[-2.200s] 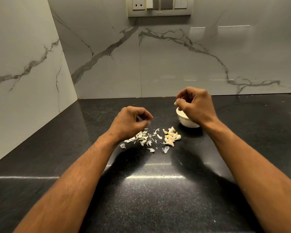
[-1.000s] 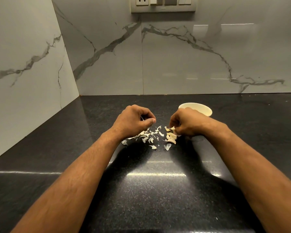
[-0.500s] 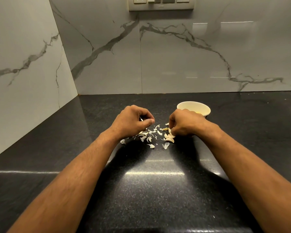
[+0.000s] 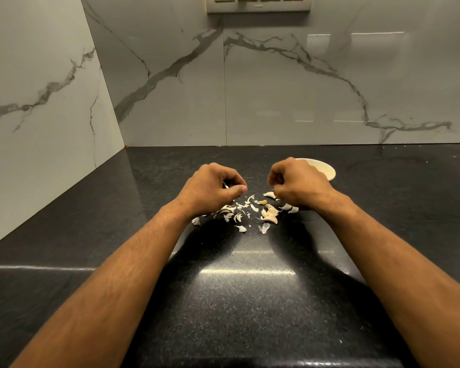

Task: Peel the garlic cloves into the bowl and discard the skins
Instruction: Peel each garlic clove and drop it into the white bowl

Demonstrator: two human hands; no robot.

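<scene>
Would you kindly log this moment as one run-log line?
left hand: grips small tool | right hand: curled above cloves | skins: on counter | bowl: behind right hand

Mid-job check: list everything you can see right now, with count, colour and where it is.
bowl: one, cream, far right of the pile, partly behind the right hand
garlic cloves: several, pale cream, on the counter between the hands
garlic skins: many scraps, white, scattered near the left hand
counter: one, black speckled
wall tiles: grey-veined marble, behind and left
switch plate: one, beige, top edge
left hand: curled, grip on a thin metallic item, unclear
right hand: curled over the cloves, contents hidden
</scene>
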